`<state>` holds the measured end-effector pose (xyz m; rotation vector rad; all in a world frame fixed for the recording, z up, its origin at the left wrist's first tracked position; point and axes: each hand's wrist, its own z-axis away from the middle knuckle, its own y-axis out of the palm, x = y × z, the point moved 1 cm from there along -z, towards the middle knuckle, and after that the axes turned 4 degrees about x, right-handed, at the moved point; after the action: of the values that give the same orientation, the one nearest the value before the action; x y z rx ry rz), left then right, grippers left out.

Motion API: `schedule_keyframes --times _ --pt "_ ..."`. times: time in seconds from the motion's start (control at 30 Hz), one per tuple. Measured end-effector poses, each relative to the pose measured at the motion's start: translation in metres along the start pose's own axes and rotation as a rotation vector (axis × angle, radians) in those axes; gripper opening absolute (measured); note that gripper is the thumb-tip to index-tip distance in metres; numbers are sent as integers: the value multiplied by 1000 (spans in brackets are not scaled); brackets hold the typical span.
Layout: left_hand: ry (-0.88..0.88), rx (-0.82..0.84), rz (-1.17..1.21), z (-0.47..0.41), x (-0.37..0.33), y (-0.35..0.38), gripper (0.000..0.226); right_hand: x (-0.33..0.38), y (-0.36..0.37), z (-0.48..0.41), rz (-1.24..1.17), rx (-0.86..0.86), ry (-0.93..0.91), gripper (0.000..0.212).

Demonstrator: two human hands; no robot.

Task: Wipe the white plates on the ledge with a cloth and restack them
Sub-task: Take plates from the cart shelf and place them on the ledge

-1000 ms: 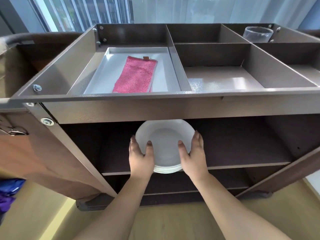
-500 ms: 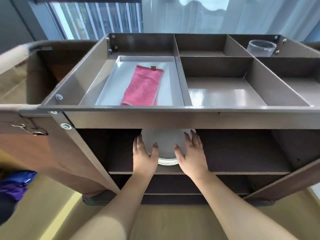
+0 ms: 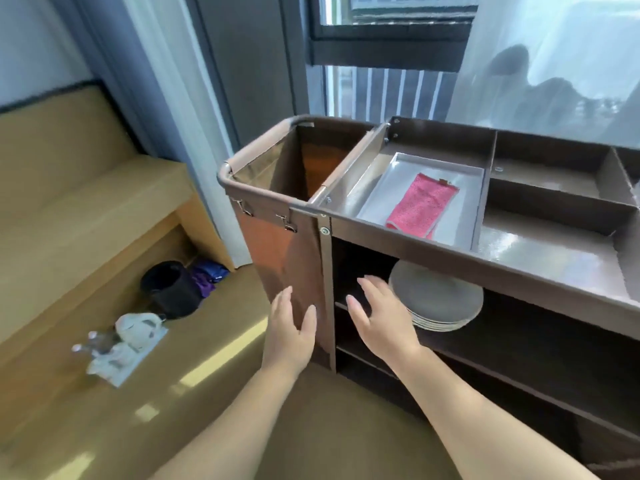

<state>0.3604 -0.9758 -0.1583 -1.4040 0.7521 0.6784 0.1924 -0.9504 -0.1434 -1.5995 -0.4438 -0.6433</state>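
White plates [image 3: 436, 299] stacked on shelf [image 3: 536, 341]; cloth [image 3: 420, 206] in tray [image 3: 440, 164] above. Our left hand [image 3: 289, 327] and right hand [image 3: 381, 317] hover spread, empty. We should take cloth first, lift plates singly.

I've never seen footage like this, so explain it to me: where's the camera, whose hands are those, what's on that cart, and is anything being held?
No machine here: a person wears a wide-angle camera on the head, so you look forward and down at their own bare hands. Before them stands a brown service cart. A stack of white plates sits on the shelf under its top. In the top, a grey tray holds a pink cloth. The left hand is in front of the cart's brown bag, the right hand close beside the plates; whether it touches them I cannot tell. Both are open and hold nothing.
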Motion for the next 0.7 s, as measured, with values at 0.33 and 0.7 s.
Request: schedule_keyframes --times 0.33,0.7 --pt "-145 -340 -7 49 102 -205 60 193 90 -1 40 156 -379 52" --pt "-356 -614 2 116 237 -399 59 392 242 19 1 319 -636 54"
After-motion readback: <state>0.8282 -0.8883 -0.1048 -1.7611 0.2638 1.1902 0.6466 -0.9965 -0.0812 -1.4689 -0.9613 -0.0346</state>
